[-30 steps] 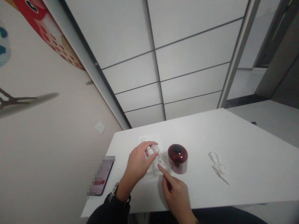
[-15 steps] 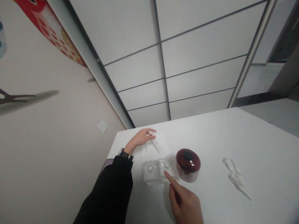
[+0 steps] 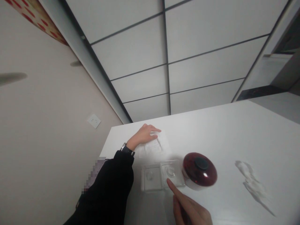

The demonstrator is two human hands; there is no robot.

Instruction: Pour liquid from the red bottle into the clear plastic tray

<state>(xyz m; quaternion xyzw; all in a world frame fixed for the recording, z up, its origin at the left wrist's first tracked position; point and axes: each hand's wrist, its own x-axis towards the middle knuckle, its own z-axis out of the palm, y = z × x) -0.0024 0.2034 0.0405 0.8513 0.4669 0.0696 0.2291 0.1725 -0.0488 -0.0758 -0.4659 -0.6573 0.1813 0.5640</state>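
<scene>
Resting flat on the white sheet (image 3: 157, 147), left hand (image 3: 145, 135) has loose open fingers. Right hand (image 3: 192, 210), index out, others curled, empty, touches the clear tray (image 3: 153, 178) just beside the red jar (image 3: 199, 170).

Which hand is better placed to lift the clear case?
Probably right: the right hand has its forefinger on the clear case beside the red jar; the left hand lies farther off, on the white sheet.
</scene>
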